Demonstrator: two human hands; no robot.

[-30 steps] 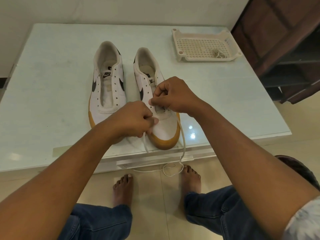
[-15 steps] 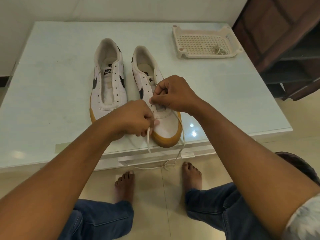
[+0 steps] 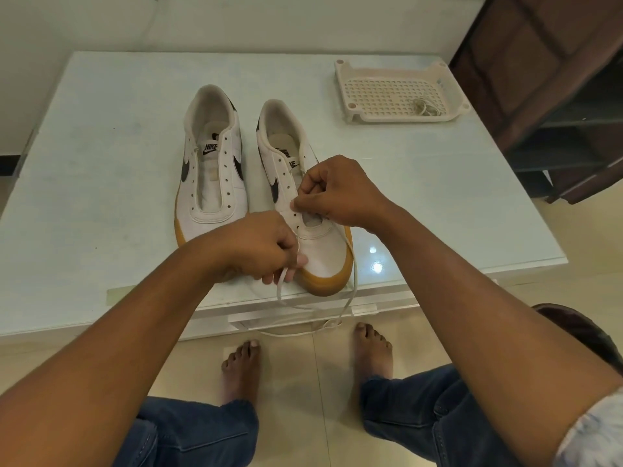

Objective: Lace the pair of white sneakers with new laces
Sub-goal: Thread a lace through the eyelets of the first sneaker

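Two-handed threading on the sneaker at the bench edge: left grip pinching lace by the toe, right grip pinching it at lower eyelets. Risks uneven ends from overpulling, snagging dangling slack.

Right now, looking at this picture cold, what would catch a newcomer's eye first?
Two hands working at the table's near edge: the left hand pinches a white lace beside the toe of the nearer sneaker, the right hand pinches its eyelet edge. The lace's slack dangles off the table toward bare feet. The other sneaker sits unlaced alongside, left of it.
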